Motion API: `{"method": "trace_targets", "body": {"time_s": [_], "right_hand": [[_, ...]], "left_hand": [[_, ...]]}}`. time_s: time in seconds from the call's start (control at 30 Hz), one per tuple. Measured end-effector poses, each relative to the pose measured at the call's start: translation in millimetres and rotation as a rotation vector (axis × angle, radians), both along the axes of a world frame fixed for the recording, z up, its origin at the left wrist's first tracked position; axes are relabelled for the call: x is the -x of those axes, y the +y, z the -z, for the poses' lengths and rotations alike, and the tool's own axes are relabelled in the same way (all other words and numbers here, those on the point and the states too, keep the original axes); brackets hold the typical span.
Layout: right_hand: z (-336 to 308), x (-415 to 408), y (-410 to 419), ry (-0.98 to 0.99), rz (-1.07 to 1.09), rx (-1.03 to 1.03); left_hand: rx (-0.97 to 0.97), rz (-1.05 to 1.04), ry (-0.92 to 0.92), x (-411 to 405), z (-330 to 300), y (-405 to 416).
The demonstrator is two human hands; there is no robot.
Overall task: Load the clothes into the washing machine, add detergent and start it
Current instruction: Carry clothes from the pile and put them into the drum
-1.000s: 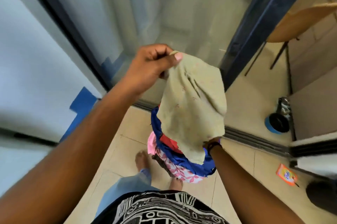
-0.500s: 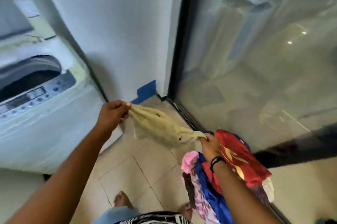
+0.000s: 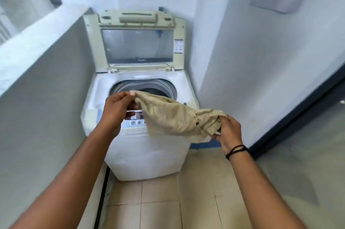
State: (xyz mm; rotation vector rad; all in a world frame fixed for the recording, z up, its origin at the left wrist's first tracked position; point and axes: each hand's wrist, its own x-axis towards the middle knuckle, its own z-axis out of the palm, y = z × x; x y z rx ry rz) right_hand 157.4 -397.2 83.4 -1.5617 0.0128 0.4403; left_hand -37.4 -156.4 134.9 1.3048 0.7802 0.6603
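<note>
Holding a crumpled beige cotton garment (image 3: 175, 118) stretched between both hands, the person stands on the tiled floor (image 3: 196, 191) facing the white top-loading washing machine (image 3: 147, 154). The left hand (image 3: 116, 109) pinches one corner of the cloth above the near edge of the dark round drum opening (image 3: 149, 89); the right hand (image 3: 228, 133), with a black band at the wrist, grips the bunched other end off the machine's front right corner. The cloth sags across the grey control panel (image 3: 133, 117) and is not yet inside the drum.

The cream hinged lid (image 3: 137, 42) stands upright at the back edge, so the machine is ready for loading. I judge the task to be at an early stage: this piece has yet to go in, and I cannot tell what the drum holds already. No detergent shows here, and both adding it and pressing start are, as far as I can see, not yet done.
</note>
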Motion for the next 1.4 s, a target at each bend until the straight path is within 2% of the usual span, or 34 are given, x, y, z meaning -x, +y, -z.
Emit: {"method": "trace_targets", "body": {"time_s": [0.27,0.4,0.5,0.67,0.87,1.03,1.1,1.23,1.4], "right_hand": [[-93.3,-45.3,141.3,-0.076,-0.204,-0.289],[-92.6,-76.4,202.3,-0.084,-0.299,-0.326],[-70.5,-103.1,242.4,-0.065,-0.347,-0.285],[11.0,-148.1,289.0,-0.136,-0.493,0.039],[104.4,-163.5,298.8,-0.392,-0.814,0.558],[156.3,-169.9,306.3,-0.51,-0.996,0.954],[160.0,-170.2,313.8,-0.534,-1.009,1.034],[171.2,-173.9,331.1,-0.35,-0.876,0.983],[168.9,-172.9,349.2,-0.215,-0.707,0.637]], "left_hand": [[0.003,-0.159,-0.224,-24.3,-54.0,77.9],[-0.058,-0.208,-0.221,-47.8,-56.8,112.1],[-0.077,-0.226,-0.146,-71.2,-42.2,135.7],[-0.09,-0.239,0.131,-106.1,24.7,169.1],[0.092,-0.285,0.505,-118.1,133.2,190.3],[0.15,-0.318,0.666,-131.4,172.5,197.9],[0.166,-0.305,0.683,-137.3,183.2,204.6],[0.131,-0.303,0.686,-149.0,197.5,217.0],[0.008,-0.338,0.687,-162.5,198.9,221.3]]}}
